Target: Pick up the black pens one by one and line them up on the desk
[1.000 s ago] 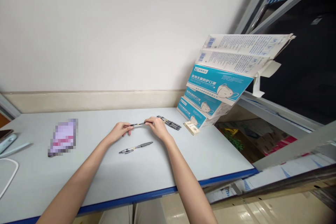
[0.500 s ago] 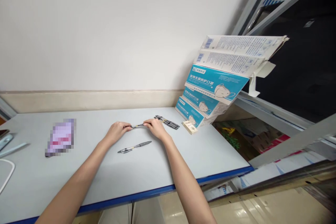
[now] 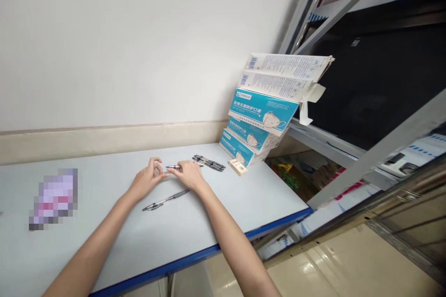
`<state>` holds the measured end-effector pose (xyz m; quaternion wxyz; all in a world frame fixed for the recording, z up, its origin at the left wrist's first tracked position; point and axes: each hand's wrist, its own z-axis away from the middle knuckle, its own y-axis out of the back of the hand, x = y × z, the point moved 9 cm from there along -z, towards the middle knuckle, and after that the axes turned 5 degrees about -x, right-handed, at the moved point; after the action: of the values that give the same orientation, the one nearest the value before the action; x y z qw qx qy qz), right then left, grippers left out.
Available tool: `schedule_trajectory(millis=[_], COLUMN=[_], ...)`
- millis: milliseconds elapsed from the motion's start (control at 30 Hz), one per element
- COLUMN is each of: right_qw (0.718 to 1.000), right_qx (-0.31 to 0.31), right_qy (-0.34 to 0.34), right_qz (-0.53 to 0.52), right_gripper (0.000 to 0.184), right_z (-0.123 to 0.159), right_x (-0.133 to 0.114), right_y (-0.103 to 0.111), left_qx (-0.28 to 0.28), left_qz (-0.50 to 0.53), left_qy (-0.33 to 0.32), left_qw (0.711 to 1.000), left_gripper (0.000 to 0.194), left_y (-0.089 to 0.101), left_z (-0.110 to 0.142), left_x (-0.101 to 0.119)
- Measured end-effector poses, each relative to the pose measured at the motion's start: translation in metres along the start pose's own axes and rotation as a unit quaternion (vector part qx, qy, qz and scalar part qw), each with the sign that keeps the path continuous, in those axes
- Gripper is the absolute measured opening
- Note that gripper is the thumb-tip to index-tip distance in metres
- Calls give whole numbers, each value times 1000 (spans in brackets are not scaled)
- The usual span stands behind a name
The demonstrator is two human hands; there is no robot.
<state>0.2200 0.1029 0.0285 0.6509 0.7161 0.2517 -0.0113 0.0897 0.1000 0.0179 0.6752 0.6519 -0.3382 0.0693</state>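
Observation:
A dark pen point(image 3: 173, 167) is in the fingers of my right hand point(image 3: 189, 174), which is closed around its middle; one end sticks out to the left and a bit shows to the right. My left hand point(image 3: 145, 180) is just left of that pen, fingers curved and apart, holding nothing. Nearer to me a second pen point(image 3: 165, 200), clear and grey, lies slantwise on the white table point(image 3: 139, 250). Several similar pens point(image 3: 209, 163) lie side by side to the right of my right hand.
A small cream box point(image 3: 237, 167) lies right of the row of pens. Behind it leans a stack of blue and white mask boxes point(image 3: 263, 109). A pixelated purple object point(image 3: 55, 197) lies at the left. Metal shelving point(image 3: 348, 176) stands beyond the table's right edge.
My left hand has let go of the pen's left end and its fingers have spread. The right hand still holds the pen. The view has turned to the right.

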Motion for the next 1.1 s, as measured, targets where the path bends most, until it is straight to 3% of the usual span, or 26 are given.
schedule_trajectory(millis=[100,200,300,433,633,767,867,967,1033,1100], right_qw=[992,977,973,972,971,969,977,981,978,973], right_qx=[50,83,91,83,80,73,66,84,98,105], right_qy=[-115,-191,-209,-217,-225,-233,-199,-161,-164,-183], right_qz=[28,34,33,28,31,31,33,65,84,88], right_gripper=[59,56,51,51,53,51,55,39,25,26], right_z=[0,4,5,7,7,7,5,6,9,11], right_x=[31,53,59,60,60,64,62,59,63,70], right_y=[15,23,26,25,25,23,19,19,21,23], left_qx=[-165,-233,-232,-248,-246,-258,-225,-194,-169,-134], left_qz=[-14,-83,-104,-30,64,98,125,132,126,110], left_qy=[-14,-52,-54,-53,-43,-29,-21,-20,-24,-25], left_qw=[986,968,966,967,966,961,966,972,977,984], left_gripper=[40,40,27,16,23,40,47,42,39,39], left_y=[-19,-27,-28,-30,-27,-28,-21,-13,-8,-4], left_z=[9,21,24,22,16,16,13,10,8,5], left_x=[2,10,16,16,11,6,1,-2,-3,-6])
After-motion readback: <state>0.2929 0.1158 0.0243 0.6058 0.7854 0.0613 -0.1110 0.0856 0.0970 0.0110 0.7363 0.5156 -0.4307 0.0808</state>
